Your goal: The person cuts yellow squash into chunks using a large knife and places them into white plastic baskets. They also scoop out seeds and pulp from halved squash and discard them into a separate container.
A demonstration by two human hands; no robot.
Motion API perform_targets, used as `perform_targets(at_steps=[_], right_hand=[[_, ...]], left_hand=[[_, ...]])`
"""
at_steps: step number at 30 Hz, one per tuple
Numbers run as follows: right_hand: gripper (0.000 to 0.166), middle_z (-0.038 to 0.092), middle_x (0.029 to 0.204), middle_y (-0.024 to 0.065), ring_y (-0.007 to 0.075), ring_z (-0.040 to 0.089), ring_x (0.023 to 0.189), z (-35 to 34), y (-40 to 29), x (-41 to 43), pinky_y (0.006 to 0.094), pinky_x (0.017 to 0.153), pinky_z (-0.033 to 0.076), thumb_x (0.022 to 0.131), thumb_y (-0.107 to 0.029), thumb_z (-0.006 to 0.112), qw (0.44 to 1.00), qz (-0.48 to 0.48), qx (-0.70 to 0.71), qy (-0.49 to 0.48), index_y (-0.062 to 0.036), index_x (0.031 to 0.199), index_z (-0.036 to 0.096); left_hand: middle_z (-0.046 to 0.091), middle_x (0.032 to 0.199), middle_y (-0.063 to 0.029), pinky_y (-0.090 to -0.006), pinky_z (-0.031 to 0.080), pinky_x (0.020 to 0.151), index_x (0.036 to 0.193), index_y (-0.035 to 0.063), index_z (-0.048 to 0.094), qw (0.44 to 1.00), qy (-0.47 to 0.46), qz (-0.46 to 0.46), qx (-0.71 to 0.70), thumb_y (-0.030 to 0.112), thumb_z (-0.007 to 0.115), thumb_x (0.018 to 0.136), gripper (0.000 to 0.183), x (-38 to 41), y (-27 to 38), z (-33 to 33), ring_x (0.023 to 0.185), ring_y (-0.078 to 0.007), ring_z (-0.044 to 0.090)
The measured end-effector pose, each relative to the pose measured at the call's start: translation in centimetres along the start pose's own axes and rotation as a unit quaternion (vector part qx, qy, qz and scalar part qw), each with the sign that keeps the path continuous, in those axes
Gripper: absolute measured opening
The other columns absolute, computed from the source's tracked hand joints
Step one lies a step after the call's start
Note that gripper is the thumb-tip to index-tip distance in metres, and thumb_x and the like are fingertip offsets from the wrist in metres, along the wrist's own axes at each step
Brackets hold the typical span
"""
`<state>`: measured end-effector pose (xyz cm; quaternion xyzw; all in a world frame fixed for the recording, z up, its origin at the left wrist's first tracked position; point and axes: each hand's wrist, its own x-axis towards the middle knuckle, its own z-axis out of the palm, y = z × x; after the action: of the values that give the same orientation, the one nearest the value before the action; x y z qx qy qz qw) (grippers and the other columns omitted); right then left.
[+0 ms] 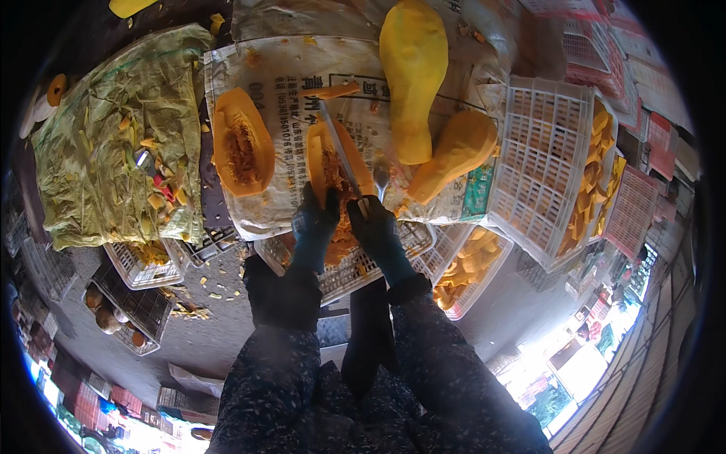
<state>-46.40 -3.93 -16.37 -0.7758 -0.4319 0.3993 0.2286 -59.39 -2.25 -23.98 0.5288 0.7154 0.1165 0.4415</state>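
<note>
Both hands wear dark-and-teal gloves. My left hand [315,220] grips the near end of a peeled squash half [358,162], its seed cavity facing up. My right hand [375,227] is closed around the handle of a knife; the long knife blade [339,146] slants across this half. A metal spoon [380,180] lies just right of it. Another squash half [262,147], also cut face up, rests to the left on the printed woven sack [272,211]. A squash strip [332,91] lies beyond the knife tip. To the right are a large yellow squash [414,79] and a peeled orange squash piece [454,156].
Below the sack's edge, a white plastic basket [363,285] holds orange scraps. White crates [539,153] with cut squash [590,181] stand right; another crate [476,261] sits lower. On the left, a yellowish sack [85,170] carries peelings and a red-handled tool [163,187].
</note>
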Motion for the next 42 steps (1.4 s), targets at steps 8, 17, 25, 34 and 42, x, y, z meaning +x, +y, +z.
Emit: perform_targets(at_steps=[8,17,25,34,42], right_hand=[[0.027,0.069,0.081,0.0255,0.0443,0.069,0.075,-0.2,-0.3,-1.3,0.0503,0.062,0.055,0.098,-0.03,0.063,0.999,-0.01,0.024,0.022,-0.0049,0.109,0.06],[0.023,0.067,0.08,0.026,0.0486,0.066,0.075,3.9,5.1,-0.2,0.0547,0.061,0.052,0.099,-0.029,0.059,0.992,0.08,-0.083,-0.055,-0.0066,0.104,0.056],[0.02,0.065,0.08,0.0257,0.048,0.065,0.072,4.1,5.1,-0.3,0.0564,0.061,0.052,0.098,-0.025,0.057,0.99,0.039,-0.116,-0.07,-0.0092,0.109,0.051],[0.031,0.069,0.092,0.0256,0.0461,0.068,0.087,4.4,4.6,0.7,0.0562,0.072,0.054,0.095,-0.029,0.059,0.983,0.103,-0.092,-0.124,-0.0075,0.117,0.054],[0.04,0.07,0.086,0.0217,0.0432,0.068,0.078,5.3,7.2,0.2,0.0556,0.067,0.054,0.088,-0.024,0.067,0.985,0.063,-0.121,-0.101,-0.0091,0.124,0.054]], left_hand=[[0.071,0.105,-0.0263,-0.0538,0.055,0.079,0.138,0.0047,0.047,0.999,-0.038,-0.026,0.022,0.052,0.055,0.097,0.063,0.0,-0.7,0.6,0.095,-0.0462,0.069],[0.063,0.125,-0.031,-0.0472,0.058,0.087,0.143,-0.0049,0.045,0.925,0.258,0.273,-0.049,0.017,0.064,0.095,0.056,4.7,3.7,-4.9,0.104,-0.0418,0.069],[0.063,0.134,-0.0189,-0.0479,0.047,0.104,0.137,0.0057,0.058,0.869,0.121,0.446,0.177,0.013,0.063,0.095,0.043,18.2,11.9,-2.1,0.125,-0.0386,0.058],[0.061,0.135,-0.0188,-0.0504,0.044,0.107,0.136,0.0076,0.057,0.872,0.125,0.451,0.147,0.011,0.061,0.093,0.043,21.2,9.7,-0.7,0.128,-0.0388,0.055],[0.061,0.131,-0.0261,-0.0494,0.047,0.104,0.137,-0.0027,0.053,0.892,0.202,0.403,0.041,0.008,0.065,0.092,0.048,17.1,10.5,-2.1,0.121,-0.0423,0.059]])
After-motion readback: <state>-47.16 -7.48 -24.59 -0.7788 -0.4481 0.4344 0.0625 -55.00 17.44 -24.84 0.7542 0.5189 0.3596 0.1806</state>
